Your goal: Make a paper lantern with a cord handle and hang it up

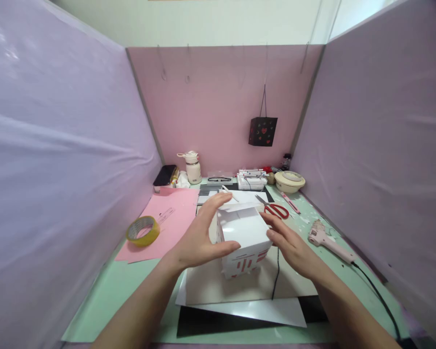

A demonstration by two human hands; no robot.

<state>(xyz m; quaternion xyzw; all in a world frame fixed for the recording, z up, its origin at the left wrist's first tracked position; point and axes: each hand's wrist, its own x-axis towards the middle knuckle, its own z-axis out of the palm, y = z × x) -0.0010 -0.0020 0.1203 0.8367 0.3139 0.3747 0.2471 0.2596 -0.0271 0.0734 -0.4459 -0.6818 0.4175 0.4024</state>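
Mint tabletop (pixel 94 300) | left grip (pixel 200 238) spread, right grip (pixel 289 245) unclear, both at white box (pixel 242 229) | scissors (pixel 266 203) beyond, glue gun (pixel 330 245) right

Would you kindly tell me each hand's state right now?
Left hand: open, spread at the white, red-marked cuboid box.
Right hand: open, fingers loosely bent at its right side.

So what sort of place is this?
Probably a small craft workstation: a partitioned desk with a glue gun, red-handled scissors and a roll of tape.
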